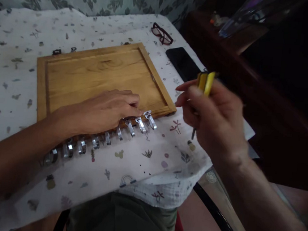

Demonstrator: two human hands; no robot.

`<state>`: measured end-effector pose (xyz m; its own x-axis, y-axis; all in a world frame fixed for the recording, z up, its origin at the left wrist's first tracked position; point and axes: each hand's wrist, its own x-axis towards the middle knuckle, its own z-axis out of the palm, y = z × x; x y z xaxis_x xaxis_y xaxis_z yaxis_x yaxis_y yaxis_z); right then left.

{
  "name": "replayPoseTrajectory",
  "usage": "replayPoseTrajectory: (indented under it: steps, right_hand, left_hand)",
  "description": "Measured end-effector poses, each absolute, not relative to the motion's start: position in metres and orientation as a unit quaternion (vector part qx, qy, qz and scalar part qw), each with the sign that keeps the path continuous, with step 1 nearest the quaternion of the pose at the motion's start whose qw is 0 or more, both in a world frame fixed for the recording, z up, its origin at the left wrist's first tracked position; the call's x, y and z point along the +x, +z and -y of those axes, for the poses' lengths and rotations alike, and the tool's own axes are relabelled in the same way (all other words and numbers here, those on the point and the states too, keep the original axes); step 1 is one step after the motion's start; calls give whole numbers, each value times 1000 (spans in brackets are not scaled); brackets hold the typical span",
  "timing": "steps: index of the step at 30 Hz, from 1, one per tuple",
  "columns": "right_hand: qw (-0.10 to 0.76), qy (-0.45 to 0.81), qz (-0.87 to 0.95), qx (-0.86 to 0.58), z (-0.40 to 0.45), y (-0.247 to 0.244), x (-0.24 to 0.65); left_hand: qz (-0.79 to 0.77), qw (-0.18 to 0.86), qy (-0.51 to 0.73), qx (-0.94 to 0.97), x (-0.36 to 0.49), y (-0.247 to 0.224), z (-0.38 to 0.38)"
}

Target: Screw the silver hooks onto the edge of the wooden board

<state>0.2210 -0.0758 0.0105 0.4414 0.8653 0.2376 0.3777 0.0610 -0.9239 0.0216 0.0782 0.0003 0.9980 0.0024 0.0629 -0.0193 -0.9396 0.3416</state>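
Note:
A wooden panel [98,73] with a raised frame lies on the cloth-covered table. Several silver metal clips [141,125] line its near edge. My left hand [111,109] rests on the panel's near part, fingers bent together, with fingertips touching the edge beside the clips at the right; whether they pinch anything is too small to tell. To the right of the panel, my right hand [214,116] is raised and closed around a screwdriver with a yellow and black handle [206,83]. Its metal shaft points down below the hand, away from the clips.
Red-brown glasses [162,34] and a black phone [183,64] lie at the back right of the patterned cloth [143,172]. Small dark clips [57,52] show at the panel's far edge. Dark wooden furniture [230,61] stands to the right.

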Motion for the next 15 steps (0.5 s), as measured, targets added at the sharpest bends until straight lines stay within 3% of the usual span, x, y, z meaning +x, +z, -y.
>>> replayPoseTrajectory:
  steps: [4, 8, 11, 15]
  right_hand:
    - [645, 222, 445, -580, 66, 27, 215]
    - [613, 103, 508, -597, 67, 30, 209]
    - [583, 116, 517, -616, 69, 26, 208]
    - [638, 137, 516, -555, 63, 14, 211]
  left_hand:
    - [9, 165, 44, 985, 21, 1, -76]
    - [3, 173, 46, 984, 21, 1, -76]
    - [-1, 173, 30, 985, 21, 2, -76]
    - [-2, 172, 21, 985, 22, 4, -77]
